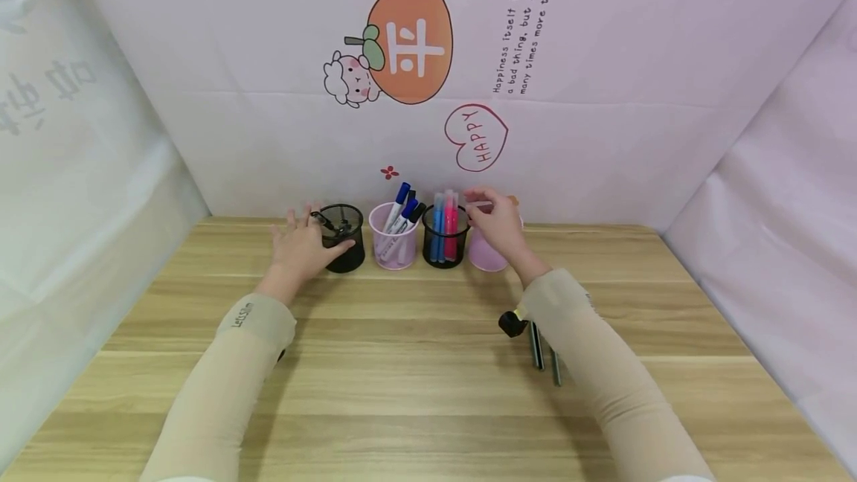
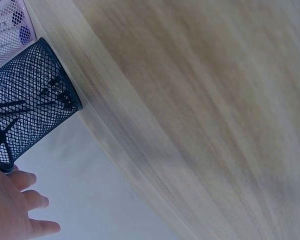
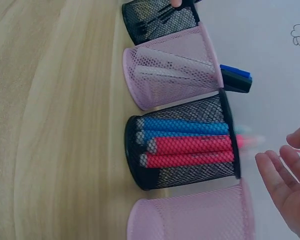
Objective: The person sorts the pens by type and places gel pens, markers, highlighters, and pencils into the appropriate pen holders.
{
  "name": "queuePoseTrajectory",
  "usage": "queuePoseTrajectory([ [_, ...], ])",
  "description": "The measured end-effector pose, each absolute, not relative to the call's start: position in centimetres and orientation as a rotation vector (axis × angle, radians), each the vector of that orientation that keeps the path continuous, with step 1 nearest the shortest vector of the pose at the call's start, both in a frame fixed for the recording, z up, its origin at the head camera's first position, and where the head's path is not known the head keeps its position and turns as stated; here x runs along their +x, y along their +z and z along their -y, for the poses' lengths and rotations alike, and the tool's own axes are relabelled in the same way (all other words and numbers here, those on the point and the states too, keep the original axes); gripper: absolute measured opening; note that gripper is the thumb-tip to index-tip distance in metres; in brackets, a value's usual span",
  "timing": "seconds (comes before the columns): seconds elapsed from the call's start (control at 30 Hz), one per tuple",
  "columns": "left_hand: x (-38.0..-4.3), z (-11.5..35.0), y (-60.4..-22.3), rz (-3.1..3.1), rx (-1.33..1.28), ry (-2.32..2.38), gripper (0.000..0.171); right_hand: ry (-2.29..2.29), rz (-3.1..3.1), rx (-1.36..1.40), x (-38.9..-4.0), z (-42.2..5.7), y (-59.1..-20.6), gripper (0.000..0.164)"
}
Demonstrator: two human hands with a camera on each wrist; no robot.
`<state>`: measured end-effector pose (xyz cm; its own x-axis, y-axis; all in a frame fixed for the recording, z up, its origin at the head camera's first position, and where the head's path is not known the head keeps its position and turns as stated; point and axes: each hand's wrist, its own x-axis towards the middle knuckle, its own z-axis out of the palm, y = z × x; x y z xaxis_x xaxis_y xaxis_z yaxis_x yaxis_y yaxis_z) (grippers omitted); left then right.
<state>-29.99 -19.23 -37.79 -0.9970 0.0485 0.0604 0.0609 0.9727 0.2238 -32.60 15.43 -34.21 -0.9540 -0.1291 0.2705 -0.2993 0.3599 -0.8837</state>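
Note:
Four mesh pen cups stand in a row along the table's back edge. My left hand [image 1: 299, 245] is at the leftmost black cup [image 1: 346, 260], thumb across its front and the other fingers spread by its left side. Slim black items [image 2: 15, 106] stand inside that cup. My right hand [image 1: 501, 227] is raised over the rightmost pink cup [image 1: 483, 255], fingers loosely bent, with nothing seen between them. Its fingertips are near the tops of blue and pink highlighters [image 3: 190, 146] in the second black cup [image 3: 190, 177]. The rightmost cup's mesh shows no pens in the right wrist view.
A pink cup [image 1: 395, 260] with blue- and black-capped markers [image 1: 404, 207] stands between the black cups. Two slim dark sticks [image 1: 537, 348] lie on the wooden table [image 1: 402, 393], partly under the right forearm. Printed white cloth [image 1: 268, 140] rises behind and at both sides.

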Motion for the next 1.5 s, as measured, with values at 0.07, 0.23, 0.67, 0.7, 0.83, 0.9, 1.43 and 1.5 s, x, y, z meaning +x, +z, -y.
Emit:
queuePoseTrajectory([
  [0.07, -30.0, 19.2, -37.8, 3.066, -0.087, -0.344, 0.1, 1.629, 2.462, 0.411, -32.5, -15.7, -34.1, 0.032],
  [0.23, -30.2, 19.3, -37.8, 3.046, -0.102, -0.293, 0.103, 1.626, 2.469, 0.416, -32.5, -16.4, -34.1, 0.033],
  [0.67, -30.4, 19.5, -37.9, 3.046, -0.107, -0.262, 0.111, 1.617, 2.463, 0.384, -31.6, -19.2, -33.8, 0.034],
  [0.7, -30.3, 19.5, -37.9, 3.047, -0.106, -0.262, 0.112, 1.618, 2.463, 0.381, -31.6, -19.6, -33.8, 0.034],
  [0.83, -30.3, 19.5, -38.0, 3.051, -0.105, -0.268, 0.112, 1.646, 2.447, 0.377, -31.6, -20.6, -33.9, 0.034],
  [0.9, -30.3, 19.5, -38.0, 3.054, -0.102, -0.269, 0.112, 1.661, 2.433, 0.369, -31.5, -21.0, -33.9, 0.034],
  [1.43, -30.2, 19.4, -37.9, 3.053, -0.102, -0.269, 0.111, 1.632, 2.429, 0.296, -29.7, -24.7, -34.0, 0.036],
  [1.5, -30.2, 19.4, -38.0, 3.055, -0.102, -0.268, 0.112, 1.631, 2.43, 0.283, -29.4, -25.3, -34.1, 0.036],
])
